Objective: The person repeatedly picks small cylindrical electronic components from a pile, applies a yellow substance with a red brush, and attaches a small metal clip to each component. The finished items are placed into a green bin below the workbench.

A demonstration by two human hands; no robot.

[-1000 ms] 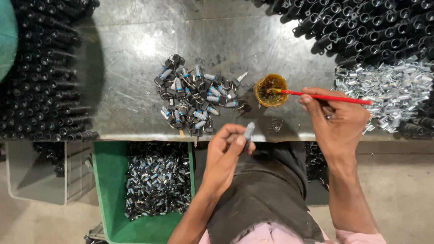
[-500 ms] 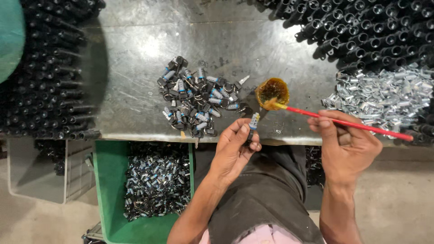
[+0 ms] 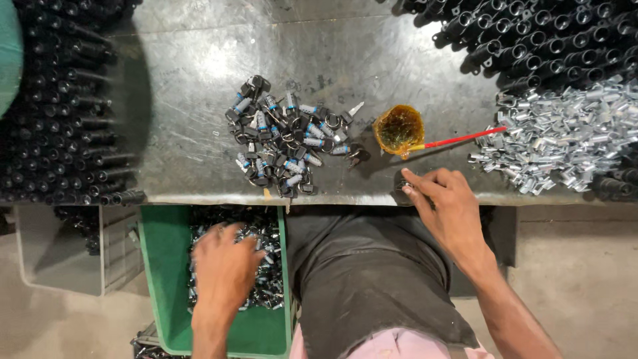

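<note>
My left hand (image 3: 224, 269) reaches down into a green bin (image 3: 154, 279) below the table, fingers spread over the small metal lock parts (image 3: 266, 286) inside. My right hand (image 3: 446, 206) rests at the table's front edge with its fingertips on a small dark part (image 3: 401, 182); it holds nothing that I can see. A small amber cup of grease (image 3: 399, 129) stands just beyond that hand, and a red-handled brush (image 3: 465, 137) lies with its tip in the cup. To the cup's left lies a heap of small lock cylinders with keys (image 3: 289, 136).
Stacks of black tubes fill the left side (image 3: 60, 113) and the far right corner (image 3: 545, 40) of the metal table (image 3: 186, 80). A pile of shiny silver metal pieces (image 3: 565, 136) sits at the right. A grey crate (image 3: 66, 252) stands on the floor at the left.
My left hand dropped from the table edge, where it held a small cylinder, into the green bin. My right hand let go of the red brush, which now rests in the cup.
</note>
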